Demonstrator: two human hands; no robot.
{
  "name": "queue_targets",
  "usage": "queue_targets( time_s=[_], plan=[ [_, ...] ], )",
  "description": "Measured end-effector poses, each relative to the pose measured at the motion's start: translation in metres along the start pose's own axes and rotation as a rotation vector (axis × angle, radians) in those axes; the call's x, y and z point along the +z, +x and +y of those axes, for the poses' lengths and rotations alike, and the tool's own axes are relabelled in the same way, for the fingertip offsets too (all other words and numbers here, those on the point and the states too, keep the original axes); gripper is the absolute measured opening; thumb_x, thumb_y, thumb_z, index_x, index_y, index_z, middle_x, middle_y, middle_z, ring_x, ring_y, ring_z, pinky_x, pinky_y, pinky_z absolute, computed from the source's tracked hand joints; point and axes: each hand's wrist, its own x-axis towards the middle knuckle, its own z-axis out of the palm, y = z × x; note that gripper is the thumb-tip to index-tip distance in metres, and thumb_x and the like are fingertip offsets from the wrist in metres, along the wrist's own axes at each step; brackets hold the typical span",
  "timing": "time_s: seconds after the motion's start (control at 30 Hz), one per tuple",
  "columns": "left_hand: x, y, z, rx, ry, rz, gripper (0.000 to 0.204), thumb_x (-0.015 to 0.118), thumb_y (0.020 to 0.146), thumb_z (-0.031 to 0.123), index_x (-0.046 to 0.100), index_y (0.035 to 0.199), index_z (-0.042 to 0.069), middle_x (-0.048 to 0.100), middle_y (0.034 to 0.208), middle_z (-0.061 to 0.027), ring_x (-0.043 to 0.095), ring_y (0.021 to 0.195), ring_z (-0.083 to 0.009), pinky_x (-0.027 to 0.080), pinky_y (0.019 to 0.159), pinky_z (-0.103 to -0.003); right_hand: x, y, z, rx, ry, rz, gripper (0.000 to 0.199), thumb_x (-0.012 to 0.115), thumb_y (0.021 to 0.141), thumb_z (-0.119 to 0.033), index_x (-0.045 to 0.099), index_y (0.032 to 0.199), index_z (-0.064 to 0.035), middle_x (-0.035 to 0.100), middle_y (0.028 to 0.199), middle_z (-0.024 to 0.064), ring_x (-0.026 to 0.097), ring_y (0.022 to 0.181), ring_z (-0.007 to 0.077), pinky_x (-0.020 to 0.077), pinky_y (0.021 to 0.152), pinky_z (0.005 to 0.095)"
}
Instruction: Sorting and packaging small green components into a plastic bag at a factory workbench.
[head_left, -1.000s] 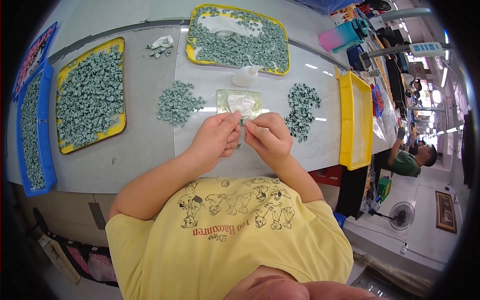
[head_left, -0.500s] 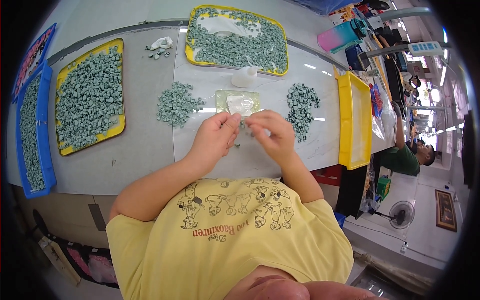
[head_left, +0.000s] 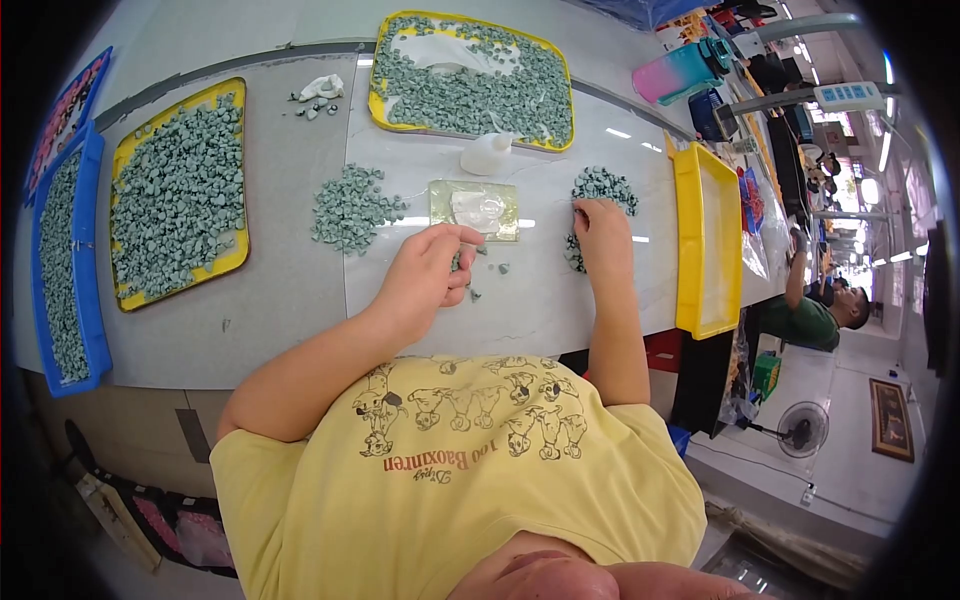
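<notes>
My left hand (head_left: 428, 272) is curled above the table, with a small green piece (head_left: 456, 262) showing among its fingers. Its index finger points toward a green square pad (head_left: 505, 228) that carries a crumpled white cloth (head_left: 478, 209). My right hand (head_left: 604, 238) reaches into the pile of darker green pieces (head_left: 606, 184), fingertips pressed together. Whatever they pinch is hidden. A few loose green pieces (head_left: 504, 268) lie between my hands. Beyond my left hand spreads a pile of lighter green pieces (head_left: 356, 210). Behind the pad stands a white squeeze bottle (head_left: 487, 154).
Yellow trays of green pieces stand at the left (head_left: 236, 250) and the back (head_left: 562, 140). A blue bin (head_left: 96, 340) sits far left, a yellow bin (head_left: 690, 240) to the right. A pink and teal bottle (head_left: 682, 72) stands back right. Another person (head_left: 808, 322) works farther right.
My right hand has left my left hand's side and moved right to the darker pile. My left hand stays almost in place, its index finger now stretched out more.
</notes>
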Motion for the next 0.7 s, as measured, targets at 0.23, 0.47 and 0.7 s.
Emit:
queue_targets(
  time_s=[0.23, 0.47, 0.7],
  plan=[
    [0.000, 0.004, -0.001, 0.002, 0.009, -0.036, 0.013, 0.048, 0.090, 0.011, 0.051, 0.098, 0.001, 0.049, 0.077, -0.0026, 0.033, 0.053, -0.0040, 0.027, 0.043, -0.019, -0.017, -0.002, -0.034, -0.019, 0.382, 0.015, 0.019, 0.064, 0.071, 0.000, 0.063, 0.090, -0.0023, 0.061, 0.081, 0.0079, 0.060, 0.070, 0.0186, 0.0476, 0.064, 0.0295],
    [0.006, 0.004, -0.001, -0.085, 0.121, -0.064, 0.013, 0.048, 0.093, 0.015, 0.051, 0.097, 0.003, 0.050, 0.076, -0.0014, 0.031, 0.051, -0.0027, 0.024, 0.043, -0.018, -0.036, -0.016, -0.086, -0.511, 0.490, -0.013, 0.028, 0.068, 0.069, 0.003, 0.061, 0.095, -0.0054, 0.062, 0.082, 0.0065, 0.060, 0.071, 0.0177, 0.0485, 0.063, 0.0288],
    [0.005, 0.003, -0.001, -0.077, 0.096, -0.089, 0.011, 0.048, 0.093, 0.015, 0.051, 0.093, 0.004, 0.050, 0.075, -0.0009, 0.030, 0.050, -0.0030, 0.023, 0.042, -0.018, -0.026, -0.019, -0.085, -0.429, 0.624, -0.002, 0.019, 0.070, 0.068, 0.000, 0.064, 0.086, -0.0040, 0.062, 0.079, 0.0069, 0.060, 0.067, 0.0185, 0.0490, 0.057, 0.0272]
  ],
)
